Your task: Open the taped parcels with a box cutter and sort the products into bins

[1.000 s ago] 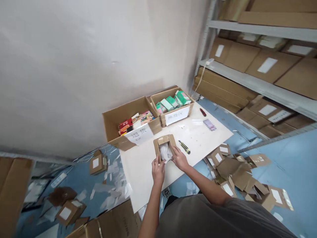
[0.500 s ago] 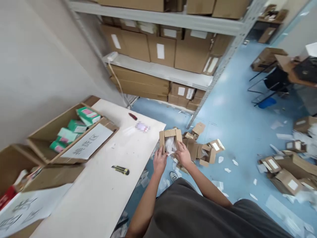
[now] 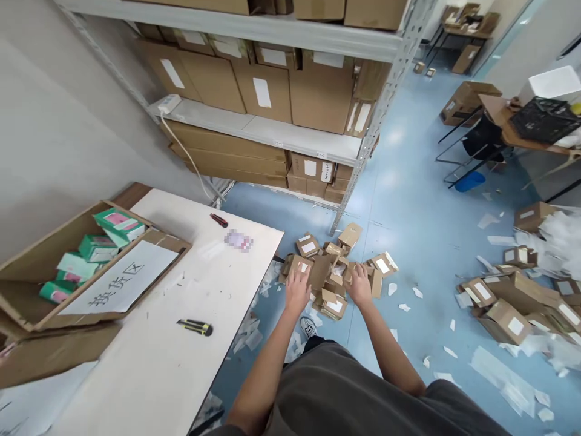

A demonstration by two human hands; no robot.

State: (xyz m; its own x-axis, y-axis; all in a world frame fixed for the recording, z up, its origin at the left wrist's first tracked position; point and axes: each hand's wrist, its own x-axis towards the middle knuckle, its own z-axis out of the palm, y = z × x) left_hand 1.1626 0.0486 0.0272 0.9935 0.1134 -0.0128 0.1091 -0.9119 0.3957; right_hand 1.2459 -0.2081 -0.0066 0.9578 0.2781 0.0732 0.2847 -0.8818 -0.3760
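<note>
My left hand (image 3: 297,292) is held out over the floor beside the table, its fingers stretched and nothing visible in them. My right hand (image 3: 359,284) hovers apart to the right, also open and without anything in its grasp. Between and beyond them is a heap of opened cardboard boxes (image 3: 321,272) on the floor, some with white labels. From above, both hands overlap the heap's edges. A yellow-and-black box cutter (image 3: 195,327) lies on the white table (image 3: 154,369), with a red-and-black cutter (image 3: 218,220) farther back. Beside that sits a small blurred item (image 3: 238,240).
A long carton (image 3: 27,254) of green-and-pink boxes stands along the table's left side. Metal shelving (image 3: 267,133) loaded with cartons rises ahead. Paper scraps (image 3: 417,292) litter the blue floor, and another box pile (image 3: 512,321) lies at the right.
The small open box with white wrapping inside has left my hands, which have moved apart and opened. More boxes show in the heap below. The view has shifted to the right.
</note>
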